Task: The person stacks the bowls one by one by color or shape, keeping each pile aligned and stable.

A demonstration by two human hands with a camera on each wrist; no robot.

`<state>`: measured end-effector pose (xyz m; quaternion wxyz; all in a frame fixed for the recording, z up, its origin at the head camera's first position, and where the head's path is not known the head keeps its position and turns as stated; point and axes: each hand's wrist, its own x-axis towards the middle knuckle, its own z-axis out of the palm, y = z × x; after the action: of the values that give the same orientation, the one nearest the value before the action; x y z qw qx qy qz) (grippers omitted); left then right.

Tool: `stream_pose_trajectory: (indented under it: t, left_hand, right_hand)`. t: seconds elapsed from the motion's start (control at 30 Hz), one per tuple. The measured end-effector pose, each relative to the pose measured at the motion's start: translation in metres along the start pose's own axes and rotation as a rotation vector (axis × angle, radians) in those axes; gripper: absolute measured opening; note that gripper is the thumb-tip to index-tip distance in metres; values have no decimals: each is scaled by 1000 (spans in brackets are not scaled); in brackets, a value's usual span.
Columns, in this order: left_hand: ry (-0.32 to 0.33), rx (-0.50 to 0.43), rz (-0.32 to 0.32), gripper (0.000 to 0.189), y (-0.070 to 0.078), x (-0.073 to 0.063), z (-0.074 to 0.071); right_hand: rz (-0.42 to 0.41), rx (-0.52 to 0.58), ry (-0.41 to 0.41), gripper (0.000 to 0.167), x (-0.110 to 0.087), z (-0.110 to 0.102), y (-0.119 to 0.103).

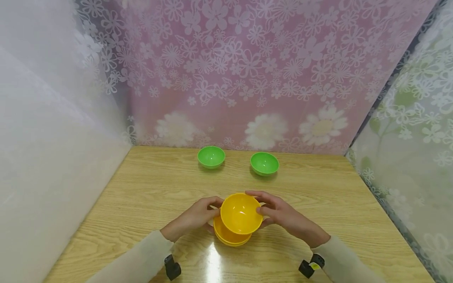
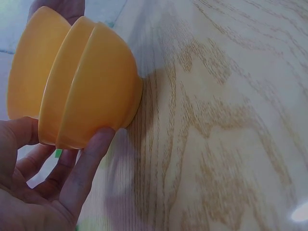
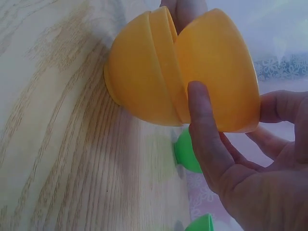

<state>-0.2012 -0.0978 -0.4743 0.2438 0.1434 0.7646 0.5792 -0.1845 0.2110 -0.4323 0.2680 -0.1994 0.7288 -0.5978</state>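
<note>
Two nested yellow bowls [image 1: 231, 241] stand upright on the wooden table, close to the person. My left hand [image 1: 199, 215] grips them from the left side, its digits at the rims and outer wall in the left wrist view. Above them is another yellow bowl [image 1: 242, 214], tilted and partly out of the stack. My right hand [image 1: 281, 214] holds this upper bowl at its right side, with digits on its rim and outer wall [image 3: 219, 72]. The upper bowl hides much of the inside of the lower ones in the head view.
Two green bowls, a left one [image 1: 211, 158] and a right one [image 1: 264, 164], sit apart near the back of the table [image 1: 148, 188]. A pink flowered curtain [image 1: 219, 86] hangs behind it, with pale sheets on both sides.
</note>
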Motion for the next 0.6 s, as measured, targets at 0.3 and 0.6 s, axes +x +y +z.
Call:
stream_pose_trajectory:
  t: [0.3, 0.6]
  left_hand:
    - [-4, 6, 15, 29, 1, -1, 0]
    - [14, 3, -1, 33, 0, -2, 0]
  right_hand:
    - [-5, -53, -8, 58, 3, 4, 3]
    - [18, -136, 53, 56, 6, 16, 3]
